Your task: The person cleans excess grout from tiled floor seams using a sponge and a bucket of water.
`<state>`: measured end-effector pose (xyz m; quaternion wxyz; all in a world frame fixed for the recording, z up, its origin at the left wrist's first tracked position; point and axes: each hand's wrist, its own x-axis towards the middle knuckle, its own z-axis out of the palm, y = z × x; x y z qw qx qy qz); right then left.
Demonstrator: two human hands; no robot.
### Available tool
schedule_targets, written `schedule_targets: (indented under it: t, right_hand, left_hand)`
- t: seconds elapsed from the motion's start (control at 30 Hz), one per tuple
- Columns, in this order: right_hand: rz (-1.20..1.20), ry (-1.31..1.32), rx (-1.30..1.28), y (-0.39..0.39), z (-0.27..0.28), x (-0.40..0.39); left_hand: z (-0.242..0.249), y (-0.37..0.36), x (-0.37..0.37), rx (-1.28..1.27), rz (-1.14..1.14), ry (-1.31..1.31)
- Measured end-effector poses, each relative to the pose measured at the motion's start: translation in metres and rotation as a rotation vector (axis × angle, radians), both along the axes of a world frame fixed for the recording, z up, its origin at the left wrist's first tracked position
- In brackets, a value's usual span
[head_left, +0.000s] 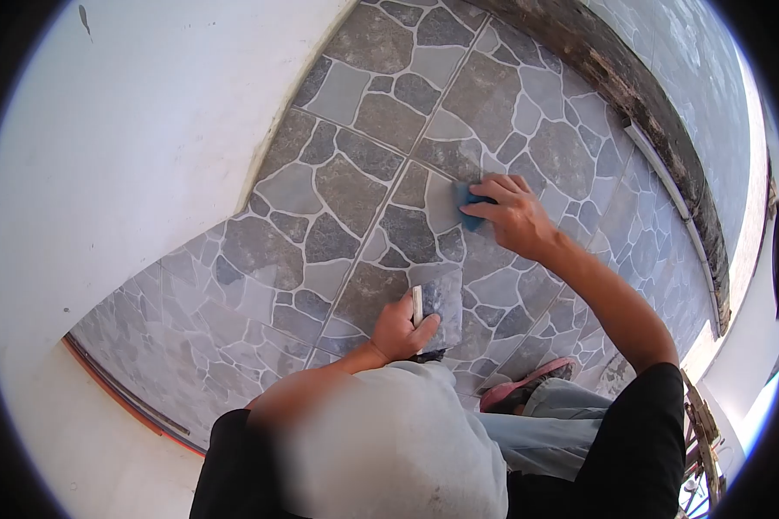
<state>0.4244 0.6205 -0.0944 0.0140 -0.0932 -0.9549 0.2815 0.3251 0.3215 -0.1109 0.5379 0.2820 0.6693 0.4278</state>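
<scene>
Stone-patterned tiles in grey with pale lines cover the floor. My right hand is closed around a blue sponge, which rests against the tiles right of a long joint. Lower down and nearer my body, my left hand grips the pale handle of a float. The float's flat, grey-smeared face is turned up, and its handle edge is at my palm. My left thumb lies over the face.
A white wall borders the tiles on the left. Along the upper right runs a dark, worn beam with a pale strip beside it. A pink shoe is on the floor near my knees.
</scene>
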Motion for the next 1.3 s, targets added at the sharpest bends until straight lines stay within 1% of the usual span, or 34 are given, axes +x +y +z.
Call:
schedule_targets:
  t: [0.03,0.07,0.13,0.17,0.2,0.27,0.3,0.37,0.4,0.43,0.47,0.53,0.57,0.6,0.63,0.67,0.7,0.73,0.77,0.8,0.87,0.9,0.97,1.0,1.03,1.07,1.13,1.17,1.27,1.3]
  right_hand:
    - [-0.029,-0.038,0.037,0.011,0.001,0.049]
    - [-0.063,-0.081,0.074,0.017,0.001,0.079]
    - [-0.083,-0.07,0.07,0.013,0.002,0.085]
    - [-0.099,-0.057,0.066,0.01,0.009,0.081]
    - [-0.084,-0.004,0.046,0.004,0.001,0.064]
    - [-0.072,0.136,0.035,-0.013,-0.02,-0.02]
    - [-0.089,0.251,0.046,-0.022,-0.033,-0.07]
    - [-0.162,0.389,0.069,-0.035,-0.045,-0.167]
    - [-0.194,0.31,0.129,-0.04,-0.045,-0.206]
    - [-0.25,0.315,0.163,-0.045,-0.044,-0.232]
    - [-0.284,0.303,0.176,-0.039,-0.041,-0.218]
    - [-0.224,0.223,0.156,-0.045,-0.032,-0.206]
    - [-0.228,0.225,0.105,-0.042,-0.03,-0.175]
    - [-0.231,0.224,0.052,-0.037,-0.03,-0.121]
    - [-0.254,0.214,0.055,-0.034,-0.029,-0.072]
    - [-0.273,0.116,0.055,-0.03,-0.017,-0.02]
    - [-0.316,0.071,0.059,-0.029,-0.012,0.026]
    - [-0.364,0.0,0.106,-0.03,-0.007,0.065]
    - [-0.398,-0.016,0.12,-0.037,0.003,0.088]
    - [-0.432,-0.033,0.134,-0.039,0.01,0.097]
    - [-0.366,-0.008,0.139,-0.036,-0.006,0.073]
    - [-0.336,0.021,0.143,-0.033,-0.016,0.055]
    - [-0.238,0.14,0.14,-0.026,-0.025,-0.023]
    - [-0.212,0.184,0.13,-0.024,-0.029,-0.065]
    - [-0.192,0.227,0.113,-0.025,-0.033,-0.09]
    - [-0.177,0.227,0.108,-0.025,-0.033,-0.093]
    - [-0.157,0.169,0.172,-0.023,-0.029,-0.086]
    - [-0.163,0.125,0.188,-0.023,-0.024,-0.07]
    - [-0.196,0.064,0.184,-0.024,-0.017,-0.041]
    - [-0.187,0.056,0.187,-0.023,-0.023,-0.045]
  left_hand:
    - [0.002,0.0,-0.001,-0.009,-0.018,0.036]
    - [0.003,0.001,0.0,-0.016,-0.041,0.068]
    - [0.002,0.002,0.002,-0.025,-0.046,0.073]
    - [0.002,0.002,0.003,-0.033,-0.046,0.08]
    - [0.002,0.002,0.004,-0.034,-0.061,0.086]
    - [0.0,0.003,0.007,0.046,0.006,0.078]
    - [0.0,0.001,0.009,0.039,-0.037,0.079]
    - [-0.002,0.0,0.009,0.006,0.01,0.077]
    - [-0.001,0.0,0.008,0.013,-0.044,0.076]
    - [-0.002,0.001,0.008,0.031,-0.02,0.035]
    - [-0.002,0.003,0.008,0.041,0.011,-0.009]
    - [-0.004,-0.003,0.009,0.003,0.021,-0.036]
    - [-0.01,-0.003,0.008,0.041,0.002,0.023]
    - [-0.014,-0.003,0.006,0.076,-0.017,0.082]
    - [-0.016,-0.002,0.011,0.095,0.055,0.033]
    - [-0.016,-0.001,0.012,0.104,0.079,0.032]
    - [-0.016,-0.001,0.012,0.1,0.077,0.024]
    - [-0.014,-0.001,0.013,0.093,0.081,0.016]
    - [-0.008,0.002,0.012,0.088,0.057,0.051]
    - [-0.007,0.002,0.011,0.093,0.101,0.051]
    - [-0.004,-0.001,0.012,-0.052,-0.025,0.076]
    - [-0.005,0.0,0.01,-0.041,0.009,0.072]
    - [-0.006,0.0,0.01,-0.038,-0.035,0.078]
    - [-0.005,0.0,0.012,-0.039,-0.004,0.074]
    - [-0.004,0.0,0.012,0.017,0.017,0.076]
    - [-0.003,0.001,0.008,0.076,0.028,0.083]
    - [0.002,0.001,0.006,0.062,0.037,0.069]
    - [0.001,0.003,0.005,0.063,0.036,0.069]
    - [0.001,0.002,0.006,0.022,0.007,0.104]
    - [0.0,0.003,0.009,0.024,0.015,0.096]
